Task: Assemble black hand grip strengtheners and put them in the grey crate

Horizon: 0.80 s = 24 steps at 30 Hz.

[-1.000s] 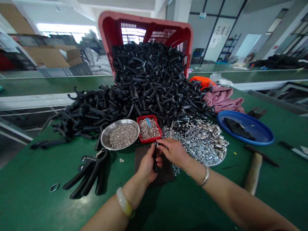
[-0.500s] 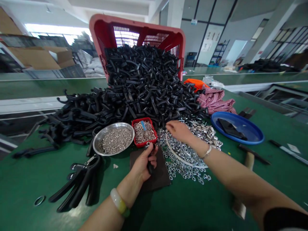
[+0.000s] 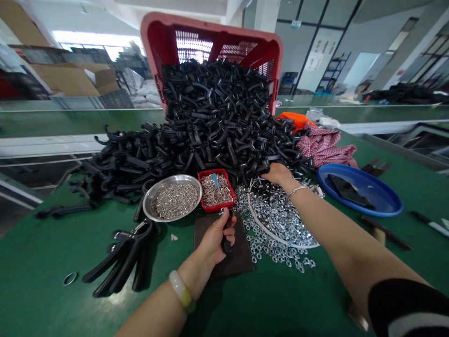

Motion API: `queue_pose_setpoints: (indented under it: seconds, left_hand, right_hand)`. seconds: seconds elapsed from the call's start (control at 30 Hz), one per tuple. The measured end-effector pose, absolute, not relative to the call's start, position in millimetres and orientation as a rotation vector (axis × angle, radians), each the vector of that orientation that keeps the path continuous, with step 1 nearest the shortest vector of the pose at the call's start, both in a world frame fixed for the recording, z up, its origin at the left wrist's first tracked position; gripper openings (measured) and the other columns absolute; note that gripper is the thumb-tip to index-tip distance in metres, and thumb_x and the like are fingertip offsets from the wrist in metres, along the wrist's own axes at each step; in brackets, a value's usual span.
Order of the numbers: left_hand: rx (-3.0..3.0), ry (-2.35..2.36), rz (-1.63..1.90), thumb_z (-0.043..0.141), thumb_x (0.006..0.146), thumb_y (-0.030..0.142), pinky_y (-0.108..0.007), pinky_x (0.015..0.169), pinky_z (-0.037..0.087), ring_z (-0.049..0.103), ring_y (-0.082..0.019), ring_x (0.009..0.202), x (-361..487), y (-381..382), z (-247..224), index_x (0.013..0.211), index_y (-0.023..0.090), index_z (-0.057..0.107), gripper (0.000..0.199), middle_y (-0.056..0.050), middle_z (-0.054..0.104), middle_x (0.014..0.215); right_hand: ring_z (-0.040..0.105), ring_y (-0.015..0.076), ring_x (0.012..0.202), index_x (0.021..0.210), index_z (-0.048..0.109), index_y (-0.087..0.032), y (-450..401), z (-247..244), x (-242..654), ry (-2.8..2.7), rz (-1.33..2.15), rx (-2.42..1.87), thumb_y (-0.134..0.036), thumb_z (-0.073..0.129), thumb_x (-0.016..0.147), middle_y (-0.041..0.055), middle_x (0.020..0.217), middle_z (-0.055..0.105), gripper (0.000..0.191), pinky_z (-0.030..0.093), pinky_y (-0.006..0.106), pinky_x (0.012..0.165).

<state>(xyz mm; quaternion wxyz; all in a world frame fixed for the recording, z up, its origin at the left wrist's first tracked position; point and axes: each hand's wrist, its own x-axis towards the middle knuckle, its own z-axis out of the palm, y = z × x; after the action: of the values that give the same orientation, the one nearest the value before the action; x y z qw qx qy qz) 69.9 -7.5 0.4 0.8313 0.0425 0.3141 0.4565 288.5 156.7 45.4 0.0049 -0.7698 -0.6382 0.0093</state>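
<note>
In the head view, my left hand [image 3: 212, 238] has its fingers closed around a black part [image 3: 227, 244], above the dark pad [image 3: 233, 269], and a small shiny piece shows at the upper end of it. One second ago my right hand [image 3: 278, 174] was together with the left one at this part; now it is well apart, at the front edge of the heap of black parts [image 3: 217, 112]. This means that only the left hand supports the black part, and the work on it seems to be paused while I reach. My right fingers are bent down to the heap, but I cannot tell if they grip something, because their tips are not clear. About the containers: the red crate [image 3: 210, 21] opens toward me, and the heap comes out of it onto the green table [image 3: 168, 309]. The steel bowl [image 3: 148, 201] holds many small metal pieces, and just beside it the red tray [image 3: 217, 207] holds thin metal pins with a blue strip on them. The white-rimmed plate [image 3: 278, 239] is full of shiny rings, and more of them lie outside its rim. The blue tray [image 3: 382, 211] carries a flat black object [image 3: 351, 192].
</note>
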Motion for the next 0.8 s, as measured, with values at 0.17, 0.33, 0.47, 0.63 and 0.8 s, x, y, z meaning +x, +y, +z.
queue_pose_setpoints:
  seconds: [0.17, 0.33, 0.47, 0.63, 0.8]
  left_hand:
    - [0.096, 0.655, 0.971, 0.067, 0.07, 0.036, -0.008, 0.032, 0.026, 0.032, 0.004, 0.035, 68.5, -10.2, 0.7, 0.079, 0.013, 0.052, 0.029, 0.005, 0.055, 0.068]
    - [0.107, 0.656, 0.974, 0.068, 0.07, 0.036, -0.008, 0.033, 0.026, 0.032, 0.004, 0.035, 68.3, -8.7, -0.6, 0.079, 0.013, 0.052, 0.029, 0.004, 0.055, 0.068]
    - [0.12, 0.644, 0.976, 0.069, 0.068, 0.036, -0.008, 0.033, 0.026, 0.032, 0.004, 0.036, 67.9, -8.1, -0.9, 0.078, 0.013, 0.052, 0.03, 0.004, 0.055, 0.068]
    - [0.136, 0.637, 0.976, 0.069, 0.069, 0.037, -0.008, 0.033, 0.026, 0.033, 0.004, 0.036, 68.4, -7.5, -1.3, 0.078, 0.014, 0.052, 0.03, 0.004, 0.055, 0.07]
    - [0.102, 0.555, 0.942, 0.065, 0.072, 0.037, -0.007, 0.032, 0.026, 0.033, 0.004, 0.037, 65.6, -5.2, -2.9, 0.077, 0.013, 0.052, 0.028, 0.004, 0.054, 0.069]
  right_hand:
    - [0.059, 0.0271, 0.094, 0.106, 0.061, -0.013, 153.0, 52.3, 292.5, -2.118, 0.054, -2.38, -0.043, 0.052, 0.071, 0.0152, 0.103, 0.063, 0.047, 0.046, 0.031, 0.073]
    - [0.062, 0.0278, 0.085, 0.097, 0.066, -0.011, 154.4, 56.6, 298.3, -2.276, 0.117, -2.393, -0.041, 0.052, 0.071, 0.0161, 0.094, 0.065, 0.042, 0.047, 0.033, 0.068]
    - [0.061, 0.026, 0.089, 0.09, 0.067, -0.012, 152.2, 58.6, 302.1, -2.482, 0.126, -2.275, -0.03, 0.054, 0.072, 0.0152, 0.097, 0.065, 0.028, 0.045, 0.032, 0.075]
    - [0.058, 0.0232, 0.095, 0.109, 0.057, -0.013, 139.3, 65.8, 313.2, -2.615, 0.084, -2.045, -0.024, 0.054, 0.077, 0.0135, 0.105, 0.062, 0.034, 0.043, 0.031, 0.082]
    - [0.058, 0.0203, 0.094, 0.128, 0.039, -0.014, 95.1, 77.1, 284.9, -2.239, 0.304, -1.606, -0.028, 0.04, 0.087, 0.0128, 0.111, 0.058, 0.044, 0.048, 0.032, 0.077]
